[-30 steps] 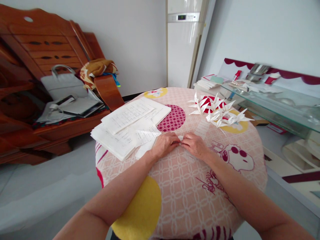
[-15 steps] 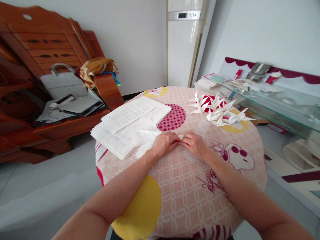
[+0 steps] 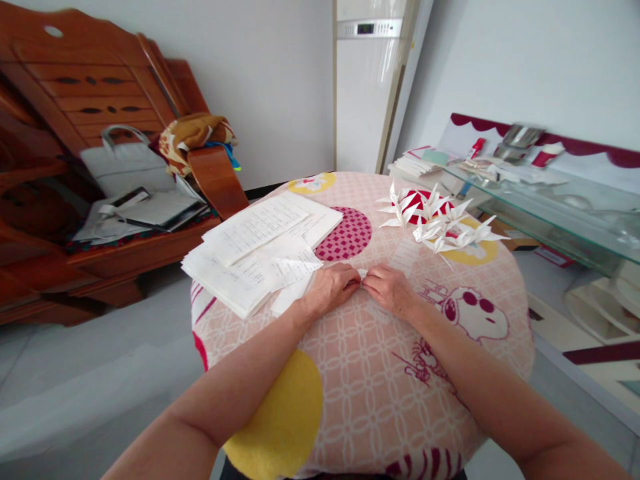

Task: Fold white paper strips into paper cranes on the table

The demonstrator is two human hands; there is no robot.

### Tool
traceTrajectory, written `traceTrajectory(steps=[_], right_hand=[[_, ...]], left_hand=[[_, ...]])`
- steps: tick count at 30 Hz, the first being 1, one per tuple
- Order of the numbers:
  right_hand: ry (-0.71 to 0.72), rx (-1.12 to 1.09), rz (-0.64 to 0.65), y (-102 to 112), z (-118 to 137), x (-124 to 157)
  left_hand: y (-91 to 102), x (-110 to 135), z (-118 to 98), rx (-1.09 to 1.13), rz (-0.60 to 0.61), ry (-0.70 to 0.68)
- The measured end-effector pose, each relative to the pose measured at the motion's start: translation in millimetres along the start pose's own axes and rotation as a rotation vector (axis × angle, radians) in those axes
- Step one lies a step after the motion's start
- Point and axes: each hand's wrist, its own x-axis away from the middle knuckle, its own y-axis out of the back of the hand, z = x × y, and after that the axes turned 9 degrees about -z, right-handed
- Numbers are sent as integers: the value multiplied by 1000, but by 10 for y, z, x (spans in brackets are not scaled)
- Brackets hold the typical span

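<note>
My left hand [image 3: 329, 288] and my right hand [image 3: 389, 289] rest fingertip to fingertip on a round table [image 3: 360, 373] covered with a pink cartoon-print cloth. Both are closed in a pinch on a small folded piece of white paper [image 3: 361, 274], most of it hidden under the fingers. A stack of printed paper sheets [image 3: 255, 252] lies just left of my left hand. Several folded white paper cranes [image 3: 438, 222] sit in a cluster at the table's far right.
A wooden bench [image 3: 100, 167] on the left holds a grey handbag [image 3: 127, 167], papers and a bundled cloth. A glass shelf [image 3: 555, 207] with small items runs along the right. A tall white appliance [image 3: 365, 87] stands at the back wall.
</note>
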Motion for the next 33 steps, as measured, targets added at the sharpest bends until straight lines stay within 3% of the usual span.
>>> traceTrajectory(steps=[7,15,33], right_hand=[[45,56,10,3,19,-1],[-2,70,-14,-17,15,-1],[-318,-147,-52,-18,0,-7]], left_hand=[[-18,13,19,-75,21,-76],[-51,31,51,-5,-26,-8],[-26,-10,-53,-66,17,121]])
